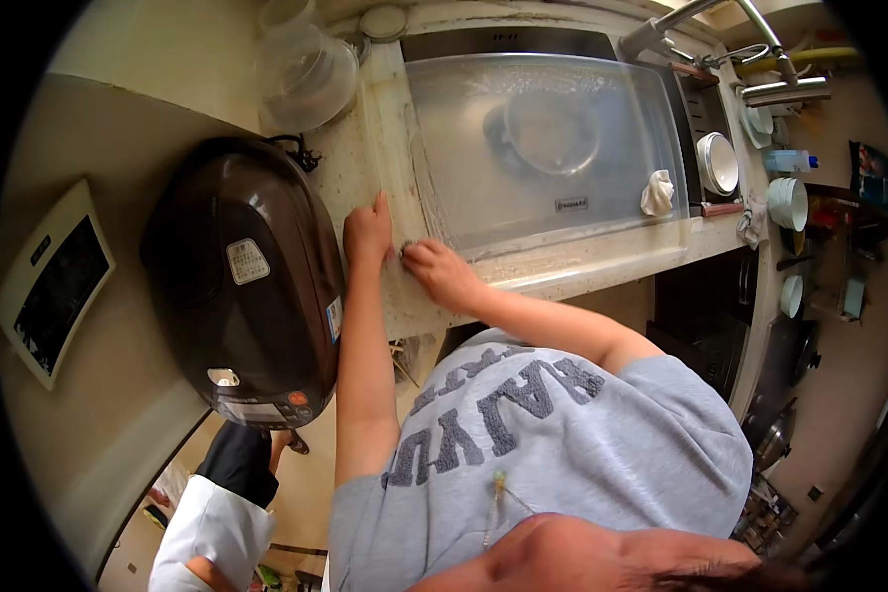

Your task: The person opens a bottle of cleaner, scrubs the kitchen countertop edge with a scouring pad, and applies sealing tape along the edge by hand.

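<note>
My left hand (367, 234) is at the counter, close to the brown rice cooker (247, 276). Its fingers are curled in and the thumb points away from me; whatever they may hold is hidden. Just to the right, my right hand (445, 273) is closed in a pinch at a small dark bit (406, 249) too small to name. Both hands are over the pale counter strip (380, 148), beside the near left corner of a translucent cover (464, 128). Through the cover a round shape shows faintly.
Clear plastic containers (311, 79) stand behind the rice cooker. A crumpled white cloth (657, 193) lies on the cover's right side. Farther right are a white bowl (718, 164), a metal faucet (651, 37) and stacked bowls (787, 203). Another person's white sleeve (212, 523) shows at lower left.
</note>
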`<state>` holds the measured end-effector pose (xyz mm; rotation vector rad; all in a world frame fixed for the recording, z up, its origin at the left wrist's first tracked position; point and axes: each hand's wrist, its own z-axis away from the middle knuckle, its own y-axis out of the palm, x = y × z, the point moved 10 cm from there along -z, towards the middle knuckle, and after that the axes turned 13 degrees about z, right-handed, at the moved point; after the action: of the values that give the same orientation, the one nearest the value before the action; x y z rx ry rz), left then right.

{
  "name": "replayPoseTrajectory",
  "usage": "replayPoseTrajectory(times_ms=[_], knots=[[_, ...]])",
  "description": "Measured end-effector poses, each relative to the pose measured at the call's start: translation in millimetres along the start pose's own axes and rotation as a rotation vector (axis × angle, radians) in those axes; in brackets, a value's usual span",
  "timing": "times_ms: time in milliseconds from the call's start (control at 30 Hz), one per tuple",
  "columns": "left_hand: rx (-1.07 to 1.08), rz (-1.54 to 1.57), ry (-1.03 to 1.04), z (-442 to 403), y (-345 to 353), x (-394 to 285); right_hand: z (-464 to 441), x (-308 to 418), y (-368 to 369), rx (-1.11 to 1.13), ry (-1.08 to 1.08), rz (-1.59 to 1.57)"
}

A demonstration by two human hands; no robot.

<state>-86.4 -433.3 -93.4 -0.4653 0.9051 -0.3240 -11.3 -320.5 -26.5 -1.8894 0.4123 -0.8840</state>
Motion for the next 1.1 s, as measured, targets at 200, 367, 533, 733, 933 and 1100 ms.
replayPoseTrajectory(times_ms=[200, 367, 533, 733, 933, 1100], knots=[[-0.052, -0.075, 0.045, 11.5, -10.2, -19.2, -63.7, -49.2, -10.3, -0.134, 0.223, -0.020], [0.014, -0.029, -0.056, 11.8, -5.6, -13.3, 11.2, 4.3, -12.5, 0.026, 0.006, -0.120], [-0.042, -0.080, 0.018, 0.7, -5.5, -5.0, -16.0, -4.5, -10.7, -0.061, 0.108, -0.008], [-0.026, -0.013, -0.035, 12.3, -7.4, -13.7, 54.8, -15.9, -27.6, 0.018, 0.055, -0.176], [-0.056, 0.043, 0.015, 13.3, -8.5, -15.4, 132.4, -118.1, -116.6, 0.200, 0.110, 0.006], [-0.372, -0.440, 0.178, 41.2, -17.2, -37.0, 134.5, -151.8, -148.9, -0.232, 0.631, -0.040]])
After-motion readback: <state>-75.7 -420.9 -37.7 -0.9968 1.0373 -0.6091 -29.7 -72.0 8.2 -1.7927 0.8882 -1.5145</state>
